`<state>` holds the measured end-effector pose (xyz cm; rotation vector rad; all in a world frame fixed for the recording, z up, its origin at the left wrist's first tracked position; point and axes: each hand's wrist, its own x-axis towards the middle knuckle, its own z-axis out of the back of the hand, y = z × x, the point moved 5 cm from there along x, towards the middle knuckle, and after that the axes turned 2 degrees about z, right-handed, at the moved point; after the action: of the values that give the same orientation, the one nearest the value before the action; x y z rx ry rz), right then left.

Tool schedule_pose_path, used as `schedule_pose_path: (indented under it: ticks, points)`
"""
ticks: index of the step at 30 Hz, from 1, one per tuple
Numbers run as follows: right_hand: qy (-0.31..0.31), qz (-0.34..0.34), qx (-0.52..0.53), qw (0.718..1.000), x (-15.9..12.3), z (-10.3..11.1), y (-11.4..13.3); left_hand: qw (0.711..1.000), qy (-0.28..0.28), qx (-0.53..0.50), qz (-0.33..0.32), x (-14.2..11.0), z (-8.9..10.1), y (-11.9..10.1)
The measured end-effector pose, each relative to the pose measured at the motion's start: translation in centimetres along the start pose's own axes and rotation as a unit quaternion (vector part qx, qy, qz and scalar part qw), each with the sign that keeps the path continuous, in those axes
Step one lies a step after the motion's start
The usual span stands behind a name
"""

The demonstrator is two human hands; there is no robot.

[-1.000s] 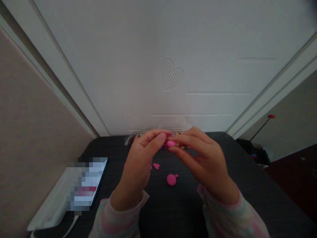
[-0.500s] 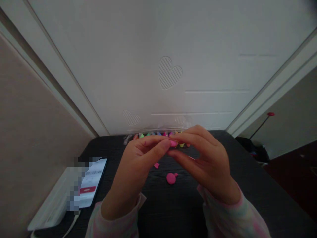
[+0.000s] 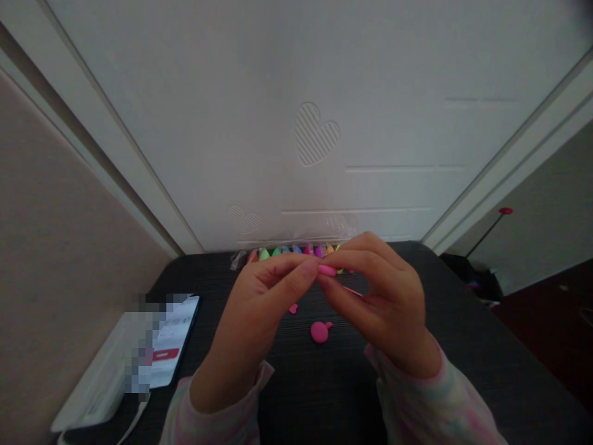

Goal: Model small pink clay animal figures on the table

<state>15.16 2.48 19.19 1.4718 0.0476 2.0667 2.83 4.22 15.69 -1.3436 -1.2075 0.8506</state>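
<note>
My left hand [image 3: 259,309] and my right hand [image 3: 380,303] meet above a dark table [image 3: 463,346]. Both pinch one small pink clay piece [image 3: 327,270] between fingertips and thumbs. Below them on the table lies a flat pink clay disc [image 3: 319,332] with a small nub on its side. A tiny pink scrap [image 3: 293,308] lies to the disc's left. A thin pink strip [image 3: 353,290] shows under my right fingers. Behind the hands, a row of coloured clay sticks [image 3: 296,251] in clear wrapping lies along the table's far edge.
A phone [image 3: 173,340] with a lit screen rests on a white box [image 3: 99,383] at the table's left edge, with a white cable below it. A white door with embossed hearts [image 3: 317,133] stands right behind the table. Dark items lie on the floor at right.
My hands have drawn closer together and a little lower, squeezing the pink piece flatter. The row of coloured clay sticks has come into view behind them.
</note>
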Motion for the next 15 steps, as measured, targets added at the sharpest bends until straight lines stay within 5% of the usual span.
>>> schedule_pose_path:
  ticks: [7,15]
  points:
    - [-0.007,0.001,-0.011,1.0,0.0,-0.2,-0.2,1.0,-0.027,-0.01,-0.001,0.0,0.1,0.5]
    - [-0.018,-0.013,-0.01,1.0,0.1,-0.2,-0.1,0.988,-0.121,0.015,-0.097,-0.3,0.8,-0.9]
